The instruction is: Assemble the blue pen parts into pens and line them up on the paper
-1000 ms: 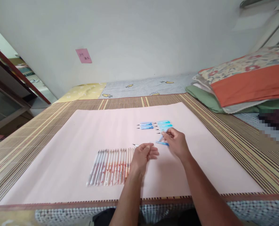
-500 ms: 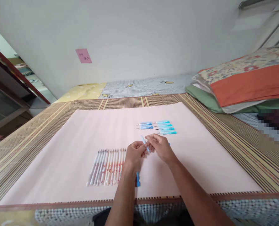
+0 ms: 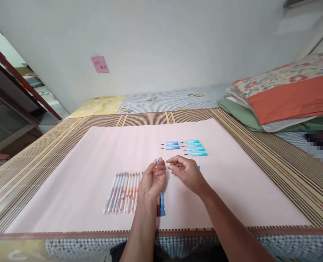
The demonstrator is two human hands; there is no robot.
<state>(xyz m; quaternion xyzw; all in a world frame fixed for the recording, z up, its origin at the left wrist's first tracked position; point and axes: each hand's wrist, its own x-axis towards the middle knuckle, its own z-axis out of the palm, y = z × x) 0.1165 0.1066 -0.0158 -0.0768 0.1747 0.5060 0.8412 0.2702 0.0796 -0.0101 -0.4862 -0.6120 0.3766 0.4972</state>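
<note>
Between the thumb and fingers of my left hand is a small light-blue pen cap, its round end turned toward me. My right hand is close by on the right, fingers curved and slightly apart, with nothing visible in them. Beneath it a pen lies mostly hidden; its blue end shows past the knuckles. Beyond my hands lie blue pens and turquoise pens in two groups, dark tips pointing left. A row of pale pens sits left of my left forearm, which partly covers it.
Pink paper covers much of a striped mat. A brown pen and a blue pen lie beside my left forearm. Folded orange and floral bedding is piled at the right. A pink note is stuck on the wall.
My left hand has turned palm up, tilting the cap from lengthwise to end-on. My right fingers have come away from it, leaving a gap. The view has shifted slightly.
</note>
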